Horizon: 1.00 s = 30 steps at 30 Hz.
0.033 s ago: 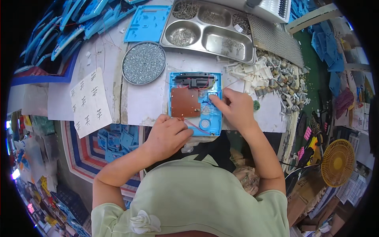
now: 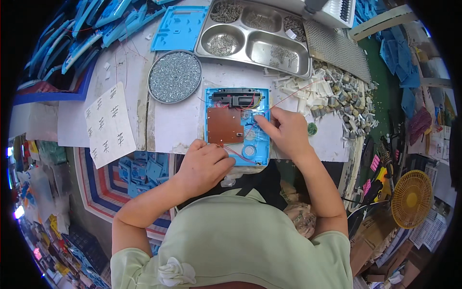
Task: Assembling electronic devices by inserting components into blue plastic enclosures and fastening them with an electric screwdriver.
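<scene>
Touched blue case (image 2: pixel 262 147), between both hands, with left hand (image 2: pixel 204 164) and, inside, right hand (image 2: pixel 287 132); could not tell either grip's closure. Risked snagging red wire (image 2: pixel 291 96) just beyond right hand, perhaps pulling it loose by dragging sideways.

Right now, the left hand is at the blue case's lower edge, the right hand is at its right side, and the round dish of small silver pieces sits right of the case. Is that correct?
Not quite: the round dish sits left of the blue case, as the head view shows. The left hand and right hand are as you said.
</scene>
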Tool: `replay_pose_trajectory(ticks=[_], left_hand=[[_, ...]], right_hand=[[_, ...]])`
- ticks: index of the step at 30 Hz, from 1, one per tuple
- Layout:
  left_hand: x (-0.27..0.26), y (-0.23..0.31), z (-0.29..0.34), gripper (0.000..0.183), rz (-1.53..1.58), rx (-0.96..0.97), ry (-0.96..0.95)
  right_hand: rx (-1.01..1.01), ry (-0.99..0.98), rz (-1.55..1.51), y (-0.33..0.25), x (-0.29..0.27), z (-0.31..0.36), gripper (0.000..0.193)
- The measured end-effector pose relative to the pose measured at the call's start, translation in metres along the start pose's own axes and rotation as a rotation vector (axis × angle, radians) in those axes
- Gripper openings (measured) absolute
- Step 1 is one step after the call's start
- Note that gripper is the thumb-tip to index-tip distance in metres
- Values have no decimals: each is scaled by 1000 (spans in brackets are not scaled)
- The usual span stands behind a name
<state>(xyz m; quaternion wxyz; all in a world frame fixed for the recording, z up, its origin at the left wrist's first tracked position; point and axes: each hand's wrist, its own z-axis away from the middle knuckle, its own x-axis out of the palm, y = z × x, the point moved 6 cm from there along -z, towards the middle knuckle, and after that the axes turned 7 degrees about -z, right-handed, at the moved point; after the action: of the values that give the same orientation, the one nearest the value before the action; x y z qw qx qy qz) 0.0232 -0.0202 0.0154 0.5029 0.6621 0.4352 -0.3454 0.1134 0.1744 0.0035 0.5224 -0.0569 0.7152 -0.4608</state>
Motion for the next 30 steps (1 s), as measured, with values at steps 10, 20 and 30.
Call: replay_pose_trajectory(ticks=[10,20,30], left_hand=[[-3,7,-8,11,16,0,-169],[-9,9,-20,21,148,-136,-152],[9,21,-12,15,81,161,38]], right_hand=[[-295,-73,-25,-20,-38,4,85],[247,-319,-108,-9,-2,85,90],[-258,-85,-102,-44,-10,73,44]])
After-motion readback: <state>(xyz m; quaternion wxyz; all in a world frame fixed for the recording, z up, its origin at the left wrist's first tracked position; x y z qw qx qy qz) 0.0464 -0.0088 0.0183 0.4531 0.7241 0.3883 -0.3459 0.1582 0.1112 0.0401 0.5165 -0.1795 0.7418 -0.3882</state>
